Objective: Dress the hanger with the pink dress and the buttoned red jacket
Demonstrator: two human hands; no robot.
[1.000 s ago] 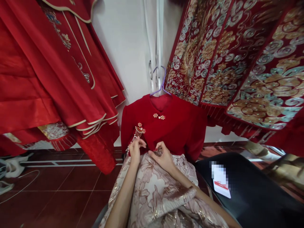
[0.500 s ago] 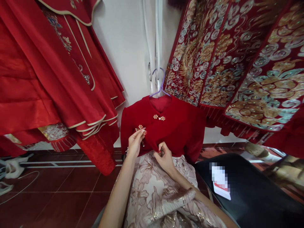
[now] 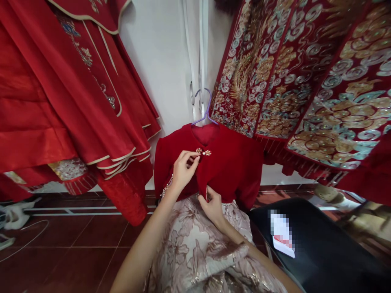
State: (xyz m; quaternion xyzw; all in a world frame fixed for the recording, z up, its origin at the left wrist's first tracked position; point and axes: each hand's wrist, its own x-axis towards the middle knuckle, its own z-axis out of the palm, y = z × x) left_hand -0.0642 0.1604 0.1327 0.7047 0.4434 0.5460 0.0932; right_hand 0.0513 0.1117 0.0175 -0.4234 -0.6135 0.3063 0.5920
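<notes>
A red velvet jacket [image 3: 232, 162] hangs on a purple hanger [image 3: 209, 103] in front of me. At its neck sits a gold flower clasp [image 3: 204, 153] with a pearl in the middle. My left hand [image 3: 185, 169] has thumb and fingertips pinched just under the clasp's left flower; what lies between them is too small to make out. Lower down, my right hand [image 3: 212, 205] pinches the jacket's front edge near the hem. Pearl beads [image 3: 166, 188] show beside my left wrist. A pale floral brocade cloth [image 3: 195, 244] lies below the jacket, across my lap.
Red garments with cream piping [image 3: 100, 101] hang at left, and a heavily embroidered red garment [image 3: 305, 81] at right. A black chair seat [image 3: 317, 244] stands at lower right with a white, partly blurred object [image 3: 282, 238] on it. White shoes [image 3: 14, 217] are at far left.
My left hand has moved up and right, from a gold flower ornament on the jacket's left front to the neck clasp. My right hand keeps its pinch low on the front edge.
</notes>
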